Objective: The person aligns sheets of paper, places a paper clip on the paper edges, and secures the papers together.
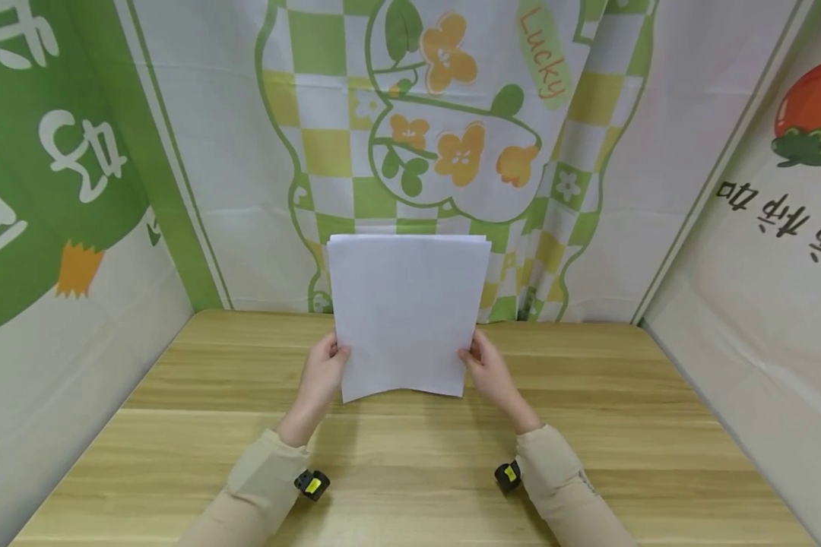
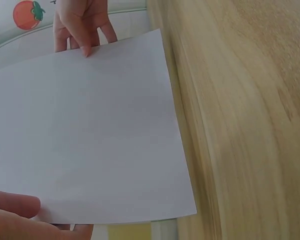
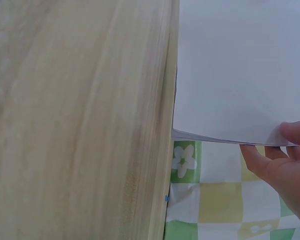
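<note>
A small stack of white paper sheets (image 1: pixel 407 311) is held up in front of the person, blank on the side that shows. The left hand (image 1: pixel 323 370) pinches its left edge, thumb on the near face and fingers behind. On the opposite edge the right hand (image 1: pixel 490 372) grips in the same way. In the right wrist view, several layers show along the edge of the paper (image 3: pixel 230 75), beside the right hand (image 3: pixel 287 162). The left wrist view shows the lower corners of the paper (image 2: pixel 95 140), with the left hand (image 2: pixel 20 215) at the near edge.
A wooden table (image 1: pixel 410 471) spans the space below the hands. Behind it hangs a green and yellow checked curtain (image 1: pixel 328 144) with flower prints. Printed cloth walls (image 1: pixel 746 342) stand on both sides. Each sleeve carries a black wrist device (image 1: pixel 312 484).
</note>
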Tool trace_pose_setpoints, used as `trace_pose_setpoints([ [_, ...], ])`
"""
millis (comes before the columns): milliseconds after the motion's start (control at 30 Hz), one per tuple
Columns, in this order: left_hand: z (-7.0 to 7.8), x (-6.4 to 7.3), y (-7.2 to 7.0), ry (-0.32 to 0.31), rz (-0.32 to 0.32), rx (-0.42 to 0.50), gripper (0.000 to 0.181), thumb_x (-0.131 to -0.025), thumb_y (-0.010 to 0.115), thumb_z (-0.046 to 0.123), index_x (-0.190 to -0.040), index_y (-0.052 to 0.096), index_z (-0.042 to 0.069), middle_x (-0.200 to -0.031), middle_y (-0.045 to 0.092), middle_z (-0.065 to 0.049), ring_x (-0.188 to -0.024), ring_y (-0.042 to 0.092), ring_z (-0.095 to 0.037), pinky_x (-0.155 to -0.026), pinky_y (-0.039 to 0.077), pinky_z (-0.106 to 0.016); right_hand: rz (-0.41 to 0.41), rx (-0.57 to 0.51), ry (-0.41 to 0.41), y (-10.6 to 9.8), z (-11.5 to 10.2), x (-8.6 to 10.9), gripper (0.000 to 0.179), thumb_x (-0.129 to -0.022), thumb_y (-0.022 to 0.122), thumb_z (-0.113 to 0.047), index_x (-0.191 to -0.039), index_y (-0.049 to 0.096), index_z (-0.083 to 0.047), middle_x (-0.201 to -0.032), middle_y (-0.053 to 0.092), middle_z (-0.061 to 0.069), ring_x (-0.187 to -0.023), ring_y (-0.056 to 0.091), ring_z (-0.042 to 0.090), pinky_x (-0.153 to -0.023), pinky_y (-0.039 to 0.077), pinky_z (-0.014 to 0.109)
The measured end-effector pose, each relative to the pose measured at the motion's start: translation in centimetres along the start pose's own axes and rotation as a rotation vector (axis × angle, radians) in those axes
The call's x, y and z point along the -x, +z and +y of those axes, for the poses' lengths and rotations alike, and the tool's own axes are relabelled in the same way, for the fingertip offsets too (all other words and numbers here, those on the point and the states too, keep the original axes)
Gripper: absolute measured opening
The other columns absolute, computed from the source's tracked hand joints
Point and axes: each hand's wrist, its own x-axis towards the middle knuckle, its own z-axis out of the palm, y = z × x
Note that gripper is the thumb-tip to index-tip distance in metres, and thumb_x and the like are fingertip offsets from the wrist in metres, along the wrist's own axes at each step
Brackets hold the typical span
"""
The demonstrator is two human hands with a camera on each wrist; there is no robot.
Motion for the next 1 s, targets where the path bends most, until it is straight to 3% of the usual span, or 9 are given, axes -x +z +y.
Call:
trace_pose_setpoints([
  [400,-0.1,-0.2,0.0,0.005,0.031,0.008,0.040,-0.096,0.046,0.005,-0.135,0.044,-0.002,-0.123,0.055,-0.025,-0.114,0.054,-0.033,-0.097,0.045,-0.046,0.035,-0.054,-0.042,0.3,0.2,-0.1,0.040,-0.092,0.054,0.005,-0.131,0.043,0.006,-0.125,0.055,0.030,-0.116,0.055,0.041,-0.094,0.047,0.048],
  [733,1.0,-0.5,0.0,0.042,0.040,0.073,0.039,-0.095,0.053,0.010,-0.132,0.048,0.001,-0.128,0.055,-0.019,-0.113,0.053,-0.025,-0.094,0.042,-0.036,0.032,-0.078,-0.038,-0.2,-1.2,-0.3,0.041,-0.098,0.050,-0.009,-0.136,0.040,0.003,-0.128,0.054,0.025,-0.119,0.053,0.035,-0.098,0.045,0.043],
  [1000,2.0,-0.8,0.2,0.097,0.084,0.119,0.037,-0.093,0.056,0.010,-0.128,0.052,0.000,-0.124,0.056,-0.018,-0.100,0.052,-0.011,-0.086,0.041,-0.022,0.131,-0.130,-0.027,-0.2,-2.1,-1.1,0.031,-0.099,0.050,-0.013,-0.123,0.047,0.006,-0.121,0.058,0.026,-0.114,0.055,0.030,-0.095,0.046,0.031],
])
